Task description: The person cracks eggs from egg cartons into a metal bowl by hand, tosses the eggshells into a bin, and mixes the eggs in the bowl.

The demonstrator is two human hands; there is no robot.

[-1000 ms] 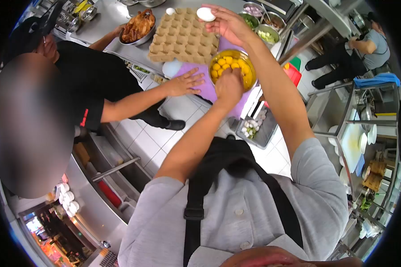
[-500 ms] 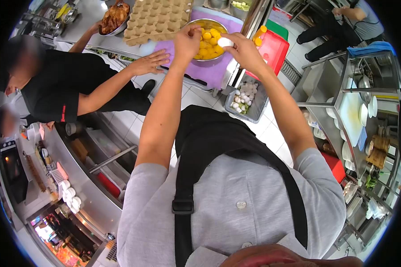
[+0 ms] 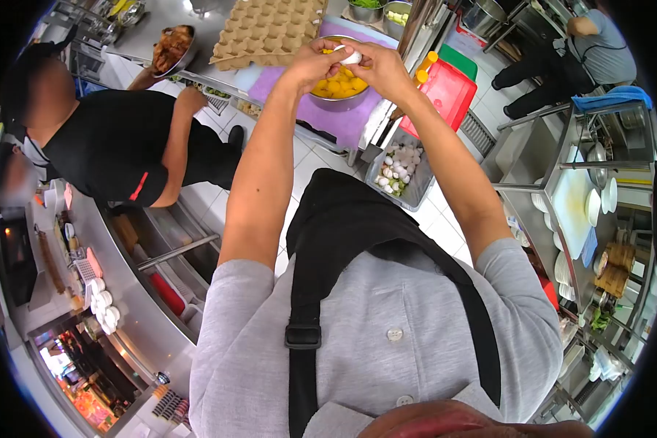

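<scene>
A white egg (image 3: 351, 55) sits between my two hands, above a metal bowl (image 3: 341, 104) of yellow yolks (image 3: 337, 87). My left hand (image 3: 314, 68) has its fingers closed at the egg's left side. On the other side, the fingers of my right hand (image 3: 380, 68) are closed on the same egg. Whether the shell is cracked I cannot tell. The bowl rests on a lilac cloth (image 3: 347, 125) on the counter. A cardboard egg tray (image 3: 266, 33) lies to the bowl's left.
A grey bin (image 3: 417, 196) with eggshells stands below the counter. To the right are a red container (image 3: 445, 91) and yellow-capped bottles (image 3: 423, 75). At left, a co-worker in black (image 3: 117, 142) holds a bowl of browned meat (image 3: 174, 51). Another person (image 3: 606, 51) is far right.
The egg, held in my right hand before, has moved left and up, and my left hand's fingers now meet it. The co-worker's hand has drawn back from the counter beside my left arm.
</scene>
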